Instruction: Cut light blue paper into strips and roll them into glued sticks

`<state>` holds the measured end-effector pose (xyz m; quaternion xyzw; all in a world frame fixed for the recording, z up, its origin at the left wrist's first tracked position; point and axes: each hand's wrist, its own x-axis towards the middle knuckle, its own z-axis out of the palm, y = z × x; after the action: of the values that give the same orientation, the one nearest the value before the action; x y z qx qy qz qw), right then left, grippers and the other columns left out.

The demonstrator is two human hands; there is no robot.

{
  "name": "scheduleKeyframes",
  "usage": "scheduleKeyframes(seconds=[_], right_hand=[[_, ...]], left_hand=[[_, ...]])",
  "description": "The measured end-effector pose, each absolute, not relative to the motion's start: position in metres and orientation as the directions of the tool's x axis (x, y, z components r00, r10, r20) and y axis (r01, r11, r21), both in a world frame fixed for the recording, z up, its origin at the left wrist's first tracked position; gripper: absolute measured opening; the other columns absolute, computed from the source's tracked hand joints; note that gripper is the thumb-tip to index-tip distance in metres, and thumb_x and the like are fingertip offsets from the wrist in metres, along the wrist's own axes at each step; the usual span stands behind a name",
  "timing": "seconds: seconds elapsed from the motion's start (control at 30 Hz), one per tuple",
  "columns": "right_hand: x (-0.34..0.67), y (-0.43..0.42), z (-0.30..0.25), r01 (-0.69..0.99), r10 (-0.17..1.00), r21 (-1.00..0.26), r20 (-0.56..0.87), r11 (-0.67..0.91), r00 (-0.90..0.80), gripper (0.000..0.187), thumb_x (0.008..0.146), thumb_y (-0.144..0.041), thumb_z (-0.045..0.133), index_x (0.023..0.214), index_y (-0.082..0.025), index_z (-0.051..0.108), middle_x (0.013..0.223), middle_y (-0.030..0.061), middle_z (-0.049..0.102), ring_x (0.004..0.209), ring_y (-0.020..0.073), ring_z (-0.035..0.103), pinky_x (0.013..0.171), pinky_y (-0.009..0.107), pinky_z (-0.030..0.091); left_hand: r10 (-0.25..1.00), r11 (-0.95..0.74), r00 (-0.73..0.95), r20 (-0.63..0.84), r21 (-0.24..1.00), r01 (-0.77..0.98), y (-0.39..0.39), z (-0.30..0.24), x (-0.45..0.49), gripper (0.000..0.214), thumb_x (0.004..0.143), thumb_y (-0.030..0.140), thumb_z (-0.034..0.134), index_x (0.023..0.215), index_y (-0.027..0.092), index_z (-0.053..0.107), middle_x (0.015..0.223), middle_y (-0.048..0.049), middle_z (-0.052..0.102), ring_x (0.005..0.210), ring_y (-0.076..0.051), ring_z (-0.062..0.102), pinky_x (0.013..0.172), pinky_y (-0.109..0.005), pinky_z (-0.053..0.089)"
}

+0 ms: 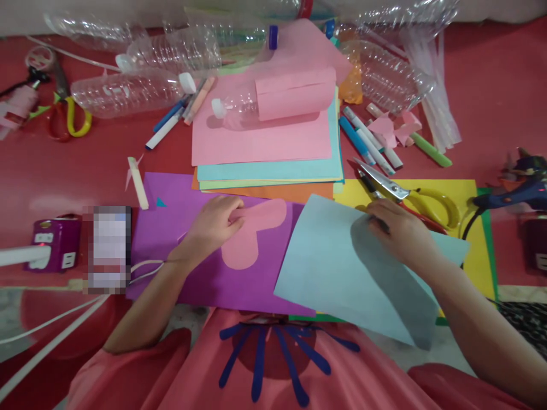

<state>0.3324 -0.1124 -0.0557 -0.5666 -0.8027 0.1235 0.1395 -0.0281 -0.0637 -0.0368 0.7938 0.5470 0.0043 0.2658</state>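
My left hand is closed at the edge of a pink paper cutout with rounded lobes, which lies over a purple sheet. My right hand has its fingers bent around a dark pen, above a light blue sheet. That blue sheet is tilted over the purple one and a yellow sheet. Just beyond my right hand are large scissors with yellow and red handles, blades pointing up and left.
A plastic bottle wrapped in pink paper lies on stacked coloured sheets. Clear bottles, markers and glue sticks lie farther back. A glue gun is at right; a phone and purple power adapter are at left.
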Motion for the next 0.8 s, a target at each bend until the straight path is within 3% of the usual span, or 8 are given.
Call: scheduleKeyframes(seconds=[0.1,0.23,0.3,0.43,0.57,0.73,0.8], right_hand=[[0.339,-0.108,-0.058,0.889,0.960,-0.362,0.118,0.280,-0.254,0.015,0.082,-0.019,0.041,0.080,-0.023,0.055,0.091,0.0104,0.071,0.078,0.0248,0.070,0.064,0.035,0.054],[0.338,-0.107,-0.054,0.926,0.980,-0.321,0.050,0.199,-0.193,0.017,0.080,-0.022,0.039,0.079,-0.022,0.056,0.097,0.0126,0.072,0.080,0.0277,0.070,0.063,0.037,0.051],[0.333,-0.105,-0.050,0.944,0.985,-0.290,-0.021,0.159,-0.173,0.016,0.079,-0.023,0.038,0.077,-0.022,0.055,0.092,0.0129,0.071,0.076,0.0283,0.069,0.060,0.037,0.049],[0.316,-0.097,-0.040,0.934,0.966,-0.316,-0.140,0.166,-0.219,0.017,0.080,-0.021,0.040,0.077,-0.020,0.057,0.083,0.0113,0.070,0.072,0.0254,0.068,0.059,0.033,0.047],[0.290,-0.080,-0.040,0.894,0.927,-0.320,-0.101,0.315,-0.362,0.027,0.085,-0.016,0.040,0.091,-0.016,0.066,0.094,0.0130,0.073,0.083,0.0255,0.069,0.065,0.033,0.048],[0.266,-0.061,-0.045,0.860,0.895,-0.251,0.080,0.445,-0.439,0.029,0.088,-0.013,0.045,0.099,-0.017,0.071,0.100,0.0133,0.072,0.098,0.0284,0.063,0.086,0.042,0.047],[0.257,-0.058,-0.044,0.828,0.897,-0.348,0.134,0.440,-0.421,0.024,0.091,-0.020,0.048,0.099,-0.019,0.071,0.107,0.0129,0.071,0.104,0.0288,0.060,0.091,0.045,0.045]], left_hand=[[0.899,-0.269,0.382,-0.212,0.421,0.866,-0.061,-0.038,-0.039,0.006,0.082,0.021,0.054,0.078,0.020,0.057,0.088,-0.0049,0.066,0.088,-0.023,0.060,0.080,-0.037,0.048],[0.942,-0.264,0.330,-0.062,0.471,0.842,-0.062,-0.038,-0.049,0.009,0.085,0.025,0.053,0.083,0.020,0.060,0.104,-0.0060,0.067,0.103,-0.023,0.061,0.092,-0.037,0.049],[0.956,-0.240,0.294,-0.017,0.535,0.810,-0.063,-0.035,-0.053,0.012,0.086,0.027,0.051,0.084,0.021,0.061,0.096,-0.0051,0.066,0.096,-0.021,0.061,0.087,-0.036,0.051],[0.986,-0.147,0.159,0.050,0.712,0.687,-0.068,-0.029,-0.051,0.019,0.083,0.032,0.050,0.068,0.022,0.054,0.069,0.0003,0.054,0.066,-0.015,0.052,0.061,-0.028,0.046],[1.000,0.009,0.018,-0.022,0.851,0.525,-0.073,-0.025,-0.041,0.027,0.084,0.035,0.049,0.061,0.022,0.040,0.054,0.0039,0.037,0.056,-0.012,0.045,0.050,-0.024,0.039],[0.974,0.161,0.097,-0.203,0.931,0.328,-0.076,-0.029,-0.021,0.025,0.085,0.042,0.052,0.071,0.022,0.045,0.053,0.0049,0.046,0.045,-0.009,0.043,0.043,-0.022,0.037],[0.939,0.223,0.197,-0.283,0.934,0.279,-0.077,-0.033,-0.013,0.025,0.085,0.044,0.053,0.076,0.021,0.047,0.054,0.0048,0.051,0.042,-0.008,0.043,0.041,-0.021,0.036]])
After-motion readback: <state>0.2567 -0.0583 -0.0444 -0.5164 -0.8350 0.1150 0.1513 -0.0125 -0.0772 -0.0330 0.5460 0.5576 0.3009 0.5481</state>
